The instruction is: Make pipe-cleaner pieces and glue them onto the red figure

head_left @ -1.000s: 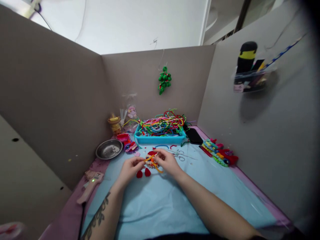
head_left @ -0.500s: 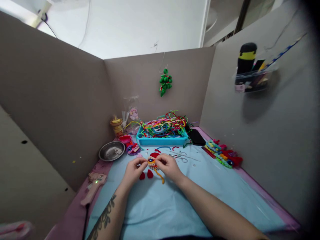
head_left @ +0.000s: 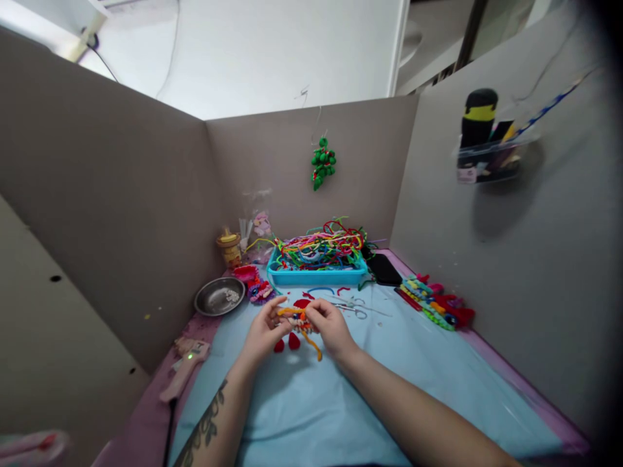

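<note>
A small pipe-cleaner craft (head_left: 300, 322) in red, cream and orange, with a blue eye-like bead, is held just above the blue sheet. My right hand (head_left: 333, 327) pinches it at its right side between thumb and fingers. One orange pipe cleaner (head_left: 291, 311) sticks out leftward over its top, and another orange end hangs below. On the left, my left hand (head_left: 265, 329) is open, thumb and forefinger apart around the orange strand's tip; whether the thumb touches the craft is unclear. Two red teardrop pieces (head_left: 294, 341) lie just below the craft.
Behind my hands stands a blue tray (head_left: 316, 277) heaped with pipe cleaners. Scissors (head_left: 357, 311) lie right of the craft. A metal bowl (head_left: 219, 297) and a lit pink glue gun (head_left: 187, 370) are at left. Finished-looking fuzzy pieces (head_left: 438, 305) and a black phone (head_left: 383, 269) lie at right.
My left fingers, pinched at the craft's left side before, have let go and spread apart. The orange strand that curved around the bead now sticks out to the left. My right hand stays on the craft.
</note>
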A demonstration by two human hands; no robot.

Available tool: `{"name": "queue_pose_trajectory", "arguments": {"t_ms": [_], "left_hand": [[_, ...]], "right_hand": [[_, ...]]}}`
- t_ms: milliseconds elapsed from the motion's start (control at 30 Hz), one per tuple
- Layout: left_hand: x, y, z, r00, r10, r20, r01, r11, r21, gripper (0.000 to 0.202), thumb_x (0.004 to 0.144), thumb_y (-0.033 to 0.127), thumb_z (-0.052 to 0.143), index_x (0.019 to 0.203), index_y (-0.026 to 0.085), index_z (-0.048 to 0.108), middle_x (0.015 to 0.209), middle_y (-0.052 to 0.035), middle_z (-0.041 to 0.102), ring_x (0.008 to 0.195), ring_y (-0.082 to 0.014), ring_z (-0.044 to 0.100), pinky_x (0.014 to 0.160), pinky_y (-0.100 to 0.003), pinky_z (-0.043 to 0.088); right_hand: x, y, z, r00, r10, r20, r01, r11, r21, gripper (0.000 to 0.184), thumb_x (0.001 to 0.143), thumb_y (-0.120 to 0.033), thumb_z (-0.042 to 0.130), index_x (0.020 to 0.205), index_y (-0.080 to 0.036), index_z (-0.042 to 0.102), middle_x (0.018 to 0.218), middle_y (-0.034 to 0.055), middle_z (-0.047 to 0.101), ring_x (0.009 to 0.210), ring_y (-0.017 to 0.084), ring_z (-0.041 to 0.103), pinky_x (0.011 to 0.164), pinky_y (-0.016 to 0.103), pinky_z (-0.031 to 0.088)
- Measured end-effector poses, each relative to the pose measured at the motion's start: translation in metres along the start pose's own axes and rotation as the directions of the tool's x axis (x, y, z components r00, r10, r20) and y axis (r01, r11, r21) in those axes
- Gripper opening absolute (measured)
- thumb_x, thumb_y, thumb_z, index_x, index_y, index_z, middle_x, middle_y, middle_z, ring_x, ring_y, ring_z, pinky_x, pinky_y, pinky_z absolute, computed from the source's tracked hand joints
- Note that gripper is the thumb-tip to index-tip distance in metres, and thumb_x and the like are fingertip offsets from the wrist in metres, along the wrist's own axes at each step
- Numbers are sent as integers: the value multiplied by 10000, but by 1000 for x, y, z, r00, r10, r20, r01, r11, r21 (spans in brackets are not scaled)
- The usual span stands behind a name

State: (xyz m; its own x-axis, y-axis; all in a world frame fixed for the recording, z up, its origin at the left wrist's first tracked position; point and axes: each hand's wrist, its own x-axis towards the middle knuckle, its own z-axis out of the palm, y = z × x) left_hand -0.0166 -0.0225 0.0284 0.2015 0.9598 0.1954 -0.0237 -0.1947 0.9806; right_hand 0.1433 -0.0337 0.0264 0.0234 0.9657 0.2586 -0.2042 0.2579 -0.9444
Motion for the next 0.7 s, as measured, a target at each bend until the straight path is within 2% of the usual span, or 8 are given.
{"name": "queue_pose_trajectory", "arguments": {"t_ms": [67,167,267,400,467,533,633,700], "left_hand": [[0,-2,-2,999,-4,-37,3,1000,-25,410,639,314,707,1003,152,607,826,-57,655,690,-152,594,672,-276,477],[0,-7,-5,994,39,-101,-40,999,-9,285,679,371,676,851,145,671,719,-40,645,653,-150,574,665,-282,467],[2,-8,-7,993,94,-72,-94,996,1,281,666,409,694,772,150,673,669,-20,606,626,-141,548,632,-266,452],[2,-4,-5,991,134,-11,-134,991,-4,378,664,522,662,661,148,605,770,-36,573,607,-114,483,549,-228,408],[2,-2,-3,996,89,19,-89,996,-22,427,668,564,637,645,144,565,793,-33,548,571,-88,428,497,-204,358],[0,-2,-2,995,-1,97,7,998,-66,450,675,583,621,652,141,534,752,-12,510,517,-61,363,457,-190,299],[-1,-3,-2,966,-114,232,145,981,-126,489,659,624,608,690,144,520,638,31,432,460,-44,285,432,-188,241],[-2,-3,-3,955,-138,264,181,973,-146,504,641,636,616,719,146,527,587,52,391,446,-43,261,430,-190,223]], "right_hand": [[0,1,3,998,62,21,-64,994,85,159,725,-301,567,638,-175,521,474,-50,474,435,81,398,434,205,302],[-2,1,6,993,105,54,-111,987,119,168,702,-286,589,610,-163,524,461,-51,474,419,65,364,421,195,261],[-2,4,7,986,150,73,-159,977,141,170,682,-278,598,596,-159,511,481,-45,501,406,55,348,407,191,227],[-3,8,9,977,181,110,-194,973,125,181,662,-285,606,585,-161,499,497,-46,496,401,51,328,405,192,213],[-3,9,8,980,163,111,-174,980,96,178,668,-285,601,584,-162,502,479,-55,466,402,52,313,412,196,222],[-3,9,7,985,131,111,-138,988,63,165,676,-277,595,590,-165,510,461,-64,434,411,57,314,426,199,237],[-3,8,3,989,56,134,-55,998,-14,147,678,-274,602,604,-167,534,492,-56,442,463,74,369,469,206,287],[-3,7,1,986,20,166,-8,997,-73,149,687,-287,603,617,-166,553,531,-42,468,505,88,406,499,214,316]]}}
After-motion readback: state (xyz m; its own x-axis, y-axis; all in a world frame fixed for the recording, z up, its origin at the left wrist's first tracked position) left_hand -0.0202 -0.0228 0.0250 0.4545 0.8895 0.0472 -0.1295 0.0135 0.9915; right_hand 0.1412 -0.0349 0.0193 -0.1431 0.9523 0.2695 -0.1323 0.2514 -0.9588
